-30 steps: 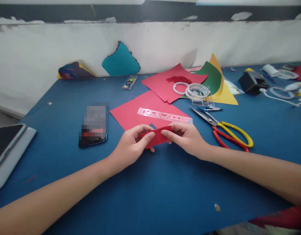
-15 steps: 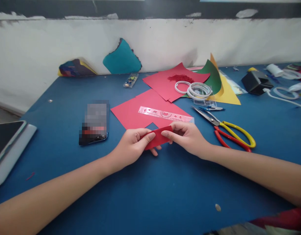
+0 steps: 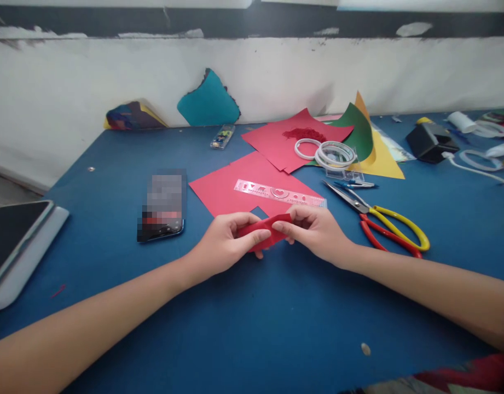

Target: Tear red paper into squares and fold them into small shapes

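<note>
Between my two hands is a small folded piece of red paper (image 3: 276, 234), raised a little above the blue table. My left hand (image 3: 229, 241) grips its left end, thumb across the front and fingers behind. At the right end, my right hand (image 3: 317, 232) pinches the paper between thumb and fingers. Just beyond lies a larger sheet of red paper (image 3: 219, 183) with a notch cut in its near edge. A clear stencil ruler (image 3: 260, 189) rests on that sheet. Scissors (image 3: 364, 208) with red and yellow handles lie to the right of my right hand.
A phone (image 3: 163, 205) lies left of the red sheet, and a tablet-like device (image 3: 22, 241) is at the left edge. Farther back are tape rolls (image 3: 337, 155), red thread (image 3: 303, 134), green paper (image 3: 358, 128) and yellow paper (image 3: 385, 158). A black box (image 3: 432, 142) stands back right.
My left thumb has slid rightward along the folded red paper, and the paper now looks bent and tilted between my hands. The whole view has shifted slightly.
</note>
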Demonstrator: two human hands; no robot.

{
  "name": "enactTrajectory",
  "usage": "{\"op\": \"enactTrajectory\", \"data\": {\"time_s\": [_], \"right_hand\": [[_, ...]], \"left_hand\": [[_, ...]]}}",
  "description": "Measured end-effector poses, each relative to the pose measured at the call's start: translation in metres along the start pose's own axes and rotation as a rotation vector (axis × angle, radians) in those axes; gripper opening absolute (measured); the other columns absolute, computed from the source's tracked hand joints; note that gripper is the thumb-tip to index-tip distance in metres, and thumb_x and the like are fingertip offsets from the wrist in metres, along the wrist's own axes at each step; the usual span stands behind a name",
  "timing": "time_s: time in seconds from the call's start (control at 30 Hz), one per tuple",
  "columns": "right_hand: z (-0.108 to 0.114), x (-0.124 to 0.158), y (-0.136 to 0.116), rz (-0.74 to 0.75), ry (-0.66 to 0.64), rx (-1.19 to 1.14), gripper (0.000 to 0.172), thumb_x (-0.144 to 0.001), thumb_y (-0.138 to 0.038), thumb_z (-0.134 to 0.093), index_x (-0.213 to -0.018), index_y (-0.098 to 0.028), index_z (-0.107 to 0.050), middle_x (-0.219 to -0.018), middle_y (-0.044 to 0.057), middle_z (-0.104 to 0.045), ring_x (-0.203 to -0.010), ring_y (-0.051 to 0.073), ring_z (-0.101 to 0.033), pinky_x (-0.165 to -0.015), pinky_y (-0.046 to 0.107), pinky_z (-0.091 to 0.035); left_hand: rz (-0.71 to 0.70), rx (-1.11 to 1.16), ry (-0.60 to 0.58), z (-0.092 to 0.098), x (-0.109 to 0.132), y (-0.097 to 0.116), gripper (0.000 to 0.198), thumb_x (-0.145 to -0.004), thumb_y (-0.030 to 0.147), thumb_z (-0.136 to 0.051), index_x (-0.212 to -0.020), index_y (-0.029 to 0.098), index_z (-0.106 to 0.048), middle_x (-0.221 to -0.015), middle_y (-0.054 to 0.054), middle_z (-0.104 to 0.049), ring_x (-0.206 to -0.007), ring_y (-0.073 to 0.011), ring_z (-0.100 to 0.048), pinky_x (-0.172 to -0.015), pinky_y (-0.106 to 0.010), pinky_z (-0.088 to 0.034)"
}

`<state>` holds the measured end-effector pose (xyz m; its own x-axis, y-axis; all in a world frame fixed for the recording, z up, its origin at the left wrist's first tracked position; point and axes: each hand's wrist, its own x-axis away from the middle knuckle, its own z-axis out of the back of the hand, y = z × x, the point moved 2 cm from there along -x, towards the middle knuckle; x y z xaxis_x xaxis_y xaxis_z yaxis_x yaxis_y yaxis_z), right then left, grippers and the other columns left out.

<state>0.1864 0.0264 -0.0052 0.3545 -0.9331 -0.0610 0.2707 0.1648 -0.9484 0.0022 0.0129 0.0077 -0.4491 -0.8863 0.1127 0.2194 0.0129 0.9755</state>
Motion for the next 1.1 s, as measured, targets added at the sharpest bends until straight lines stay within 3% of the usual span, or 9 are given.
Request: {"op": "enactTrajectory", "data": {"time_s": [0.1, 0.4, 0.7, 0.9, 1.1], "right_hand": [[-0.0007, 0.0009, -0.0005, 0.005, -0.01, -0.013, 0.033, -0.078, -0.045, -0.066, -0.067, -0.015, -0.057, -0.054, -0.003, -0.056, -0.049, 0.007, -0.048, -0.046, 0.02, -0.036], [-0.0009, 0.0017, 0.0001, 0.013, -0.029, 0.02, 0.033, -0.08, -0.044, -0.064, -0.066, -0.015, -0.057, -0.055, -0.003, -0.056, -0.049, 0.007, -0.047, -0.046, 0.02, -0.035], [-0.0016, 0.0008, -0.0029, 0.016, -0.039, 0.021, 0.031, -0.081, -0.044, -0.063, -0.07, -0.015, -0.059, -0.057, -0.002, -0.056, -0.051, 0.007, -0.047, -0.046, 0.02, -0.037], [-0.0032, 0.0013, -0.0045, 0.104, -0.057, -0.028, 0.021, -0.079, -0.037, -0.067, -0.084, -0.017, -0.064, -0.073, 0.001, -0.063, -0.06, 0.01, -0.055, -0.052, 0.021, -0.045], [-0.0047, 0.0044, -0.0079, 0.295, -0.066, 0.126, 0.014, -0.087, -0.025, -0.059, -0.078, -0.016, -0.064, -0.065, -0.001, -0.061, -0.056, 0.007, -0.051, -0.051, 0.018, -0.04]], "left_hand": [[-0.016, -0.006, 0.005, -0.0006, -0.0002, -0.0015, 0.022, -0.087, 0.036, -0.058, -0.089, 0.015, -0.065, -0.07, -0.001, -0.069, -0.058, -0.0088, -0.063, -0.042, -0.014, -0.039], [-0.041, -0.037, 0.02, -0.0012, -0.0016, -0.0003, 0.021, -0.089, 0.029, -0.052, -0.084, 0.014, -0.067, -0.058, 0.001, -0.067, -0.044, -0.0049, -0.052, -0.042, -0.015, -0.036], [-0.052, -0.04, 0.003, -0.0003, 0.0, -0.0002, 0.026, -0.09, 0.033, -0.05, -0.085, 0.014, -0.067, -0.063, -0.002, -0.069, -0.053, -0.0087, -0.061, -0.045, -0.015, -0.043], [-0.114, -0.124, -0.007, -0.0049, 0.0022, -0.0011, 0.027, -0.089, 0.032, -0.05, -0.078, 0.014, -0.067, -0.064, -0.002, -0.068, -0.058, -0.0123, -0.064, -0.054, -0.02, -0.049], [-0.182, -0.218, 0.035, -0.0052, 0.0022, -0.0028, 0.016, -0.083, 0.026, -0.058, -0.08, 0.017, -0.072, -0.06, 0.002, -0.063, -0.052, -0.0075, -0.051, -0.05, -0.019, -0.038]]}}
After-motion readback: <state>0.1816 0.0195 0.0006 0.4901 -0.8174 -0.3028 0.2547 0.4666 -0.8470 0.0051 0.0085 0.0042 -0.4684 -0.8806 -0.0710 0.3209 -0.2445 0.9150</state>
